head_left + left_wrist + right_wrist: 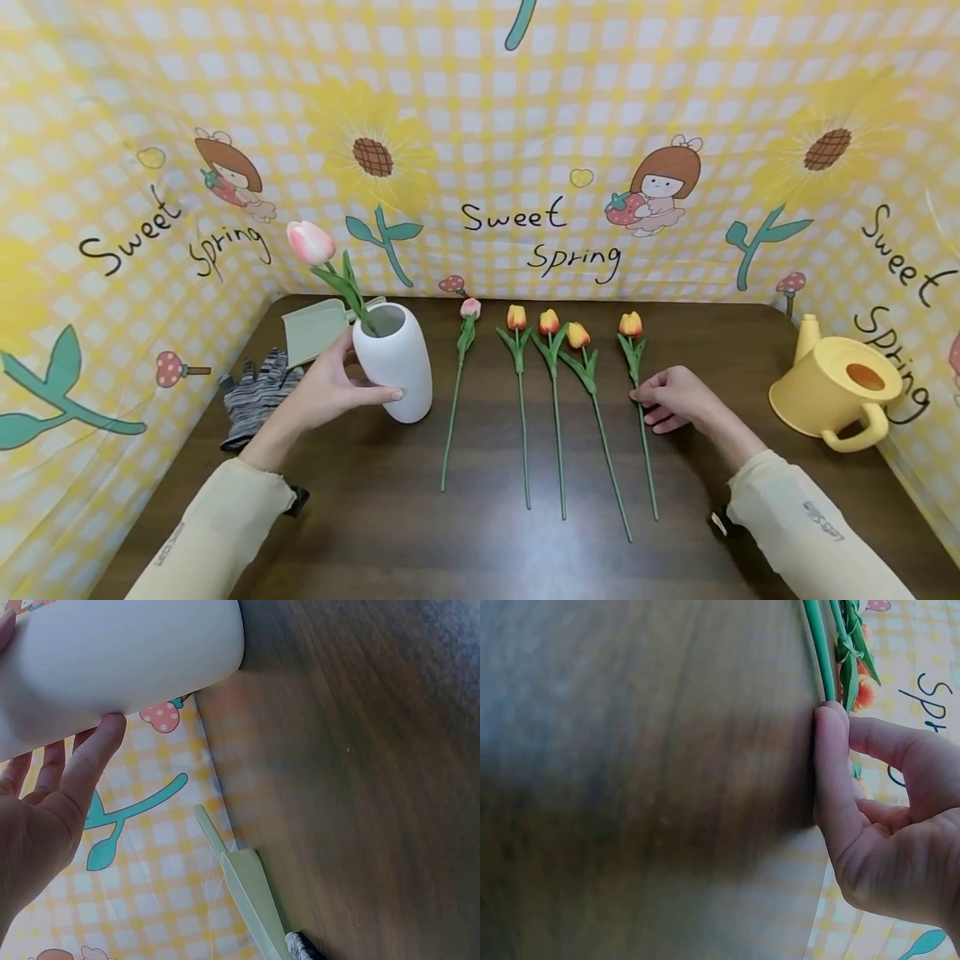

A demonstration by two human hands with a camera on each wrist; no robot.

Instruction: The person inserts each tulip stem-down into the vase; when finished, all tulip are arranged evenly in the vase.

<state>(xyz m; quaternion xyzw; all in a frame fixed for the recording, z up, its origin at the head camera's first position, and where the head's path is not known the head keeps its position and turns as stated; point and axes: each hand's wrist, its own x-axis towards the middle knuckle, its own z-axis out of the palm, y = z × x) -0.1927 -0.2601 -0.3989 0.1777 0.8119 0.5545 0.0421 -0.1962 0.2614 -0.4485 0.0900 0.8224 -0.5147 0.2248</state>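
Observation:
My left hand (pixel 337 387) grips a white vase (pixel 401 367), thumb across its front and fingers behind. One pink-and-white tulip (pixel 311 243) stands in the vase, leaning left out of its mouth. On the right, my right hand (pixel 675 398) pinches the green stem of an orange-yellow tulip (pixel 632 325) lying on the table; the right wrist view shows thumb and finger meeting at the stem (pixel 821 652). Left of it lie several more tulips in a row: orange-yellow ones, such as this tulip (pixel 550 323), and a smaller pink tulip (pixel 470 310) nearest the vase.
A yellow watering can (pixel 817 396) stands at the right edge of the brown table (pixel 360 525). Behind my left hand lie a pale green dustpan (pixel 311 329) and a grey striped glove (pixel 258 392). Yellow checked cloth (pixel 480 125) walls the back and sides.

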